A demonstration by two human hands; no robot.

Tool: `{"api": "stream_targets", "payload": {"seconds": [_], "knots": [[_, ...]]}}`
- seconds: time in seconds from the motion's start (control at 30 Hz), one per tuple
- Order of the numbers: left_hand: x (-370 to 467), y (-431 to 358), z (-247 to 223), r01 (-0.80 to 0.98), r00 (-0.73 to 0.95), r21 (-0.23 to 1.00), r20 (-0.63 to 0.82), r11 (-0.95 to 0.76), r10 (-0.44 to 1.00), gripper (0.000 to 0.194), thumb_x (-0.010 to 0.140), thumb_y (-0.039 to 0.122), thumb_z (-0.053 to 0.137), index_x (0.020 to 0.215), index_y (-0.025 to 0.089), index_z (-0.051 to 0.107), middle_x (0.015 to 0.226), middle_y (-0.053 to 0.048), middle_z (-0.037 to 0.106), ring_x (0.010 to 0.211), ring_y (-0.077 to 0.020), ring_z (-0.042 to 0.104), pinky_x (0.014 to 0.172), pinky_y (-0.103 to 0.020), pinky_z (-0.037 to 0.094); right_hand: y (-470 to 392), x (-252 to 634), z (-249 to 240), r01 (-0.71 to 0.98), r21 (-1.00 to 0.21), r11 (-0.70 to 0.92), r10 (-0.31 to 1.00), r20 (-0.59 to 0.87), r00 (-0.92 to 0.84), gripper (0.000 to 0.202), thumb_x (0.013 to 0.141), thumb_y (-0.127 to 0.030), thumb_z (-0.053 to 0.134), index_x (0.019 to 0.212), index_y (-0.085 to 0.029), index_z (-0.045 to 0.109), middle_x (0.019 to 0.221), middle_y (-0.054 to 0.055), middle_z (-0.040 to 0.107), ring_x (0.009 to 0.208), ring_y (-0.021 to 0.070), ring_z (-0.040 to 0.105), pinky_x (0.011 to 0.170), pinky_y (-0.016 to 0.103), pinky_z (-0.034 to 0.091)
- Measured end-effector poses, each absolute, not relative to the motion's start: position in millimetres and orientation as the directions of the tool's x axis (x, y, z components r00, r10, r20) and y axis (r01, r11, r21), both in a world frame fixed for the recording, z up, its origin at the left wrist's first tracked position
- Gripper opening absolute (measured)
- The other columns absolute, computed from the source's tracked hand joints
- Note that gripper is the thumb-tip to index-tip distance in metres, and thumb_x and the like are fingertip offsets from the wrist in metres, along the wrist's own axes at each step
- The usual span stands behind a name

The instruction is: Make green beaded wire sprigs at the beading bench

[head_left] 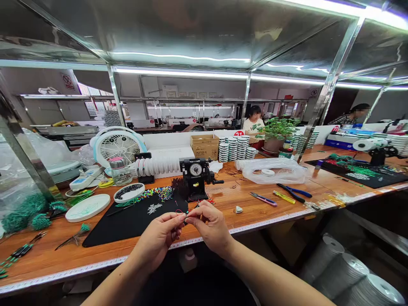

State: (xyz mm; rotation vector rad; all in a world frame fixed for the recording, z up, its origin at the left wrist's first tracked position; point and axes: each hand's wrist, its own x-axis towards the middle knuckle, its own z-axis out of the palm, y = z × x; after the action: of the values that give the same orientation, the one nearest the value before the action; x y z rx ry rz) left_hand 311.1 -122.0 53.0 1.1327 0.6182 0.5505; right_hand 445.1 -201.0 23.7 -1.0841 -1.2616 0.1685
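My left hand and my right hand meet above the front edge of the bench. Both are closed in a pinch, fingertips nearly touching, on a small green bead. A thin red thread curves up beside the left fingertips; the fingers hide most of the piece. Just behind the hands lies a black mat with a pile of silver bits and multicoloured beads. Beyond the right hand stands a black hand-cranked machine with a dial and a row of white spools.
On the right lie blue-handled pliers, a yellow tool, tweezers and a small white lump. At left are a white lid, a dish of dark beads and a fan. A measuring tape lines the bench edge.
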Motion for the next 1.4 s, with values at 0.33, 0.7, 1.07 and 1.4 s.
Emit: {"api": "stream_targets", "payload": {"seconds": [0.33,0.7,1.07,1.4], "knots": [[305.1,-117.6,47.0,-0.034,0.693,0.999,0.043,-0.027,0.719,0.021,0.072,0.037,0.07,0.073,0.016,0.07,0.066,0.001,0.057,0.059,-0.0096,0.044,0.057,-0.021,0.035,-206.9,439.3,30.8,0.343,-0.854,0.391,0.761,0.51,0.402,0.011,0.082,-0.018,0.058,0.071,-0.016,0.056,0.071,-0.001,0.051,0.063,0.0107,0.045,0.058,0.023,0.036],[299.0,-120.9,59.2,0.177,0.759,0.8,0.26,-0.574,0.597,0.023,0.084,0.034,0.052,0.077,0.018,0.069,0.069,-0.002,0.057,0.066,-0.0159,0.051,0.062,-0.026,0.039,-215.5,435.1,41.8,0.621,-0.762,0.183,0.822,0.465,0.328,0.01,0.077,-0.02,0.063,0.068,-0.017,0.061,0.07,0.001,0.057,0.067,0.0135,0.052,0.061,0.025,0.038],[298.8,-117.4,55.2,0.085,0.836,0.517,0.428,-0.852,0.344,0.026,0.092,0.022,0.038,0.083,0.019,0.062,0.073,-0.001,0.049,0.07,-0.0129,0.05,0.065,-0.023,0.04,-209.5,441.4,49.2,0.576,-0.757,0.308,0.8,0.534,0.275,0.004,0.079,-0.014,0.06,0.08,-0.018,0.058,0.077,0.0,0.056,0.074,0.0127,0.051,0.067,0.024,0.041],[302.9,-108.7,57.6,0.105,0.843,0.543,0.395,-0.833,0.365,0.027,0.086,0.04,0.047,0.084,0.022,0.067,0.069,0.0,0.058,0.064,-0.0138,0.058,0.059,-0.02,0.046,-203.9,455.9,49.5,0.505,-0.744,0.438,0.765,0.603,0.226,0.003,0.076,-0.016,0.067,0.073,-0.018,0.068,0.067,-0.002,0.057,0.069,0.0109,0.054,0.065,0.02,0.043]]}}
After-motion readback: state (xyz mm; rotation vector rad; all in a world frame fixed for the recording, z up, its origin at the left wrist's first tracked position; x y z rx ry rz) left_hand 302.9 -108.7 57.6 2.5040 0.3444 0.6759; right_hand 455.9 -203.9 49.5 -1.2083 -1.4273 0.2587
